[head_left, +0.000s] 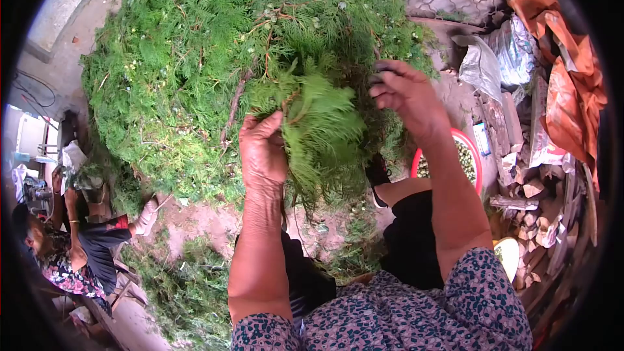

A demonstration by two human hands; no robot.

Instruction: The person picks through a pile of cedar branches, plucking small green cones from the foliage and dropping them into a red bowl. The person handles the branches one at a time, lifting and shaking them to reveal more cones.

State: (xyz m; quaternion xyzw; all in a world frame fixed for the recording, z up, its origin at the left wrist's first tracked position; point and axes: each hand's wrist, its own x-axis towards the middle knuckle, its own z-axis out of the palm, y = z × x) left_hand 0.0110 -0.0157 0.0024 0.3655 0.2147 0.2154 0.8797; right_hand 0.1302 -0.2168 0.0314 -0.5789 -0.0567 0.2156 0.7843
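Presently, the sprig [328, 120] is bright green, feathery and blurred in part, located just right of the left hand [263, 146], whose fingers are clamped on it. The right hand [411, 96], just right of the sprig, has fingers curled at a dark object [385, 69]; whether they grip it cannot be told. Below-right of that hand, a red-rimmed bowl [480, 170] contains small green pieces [465, 158].
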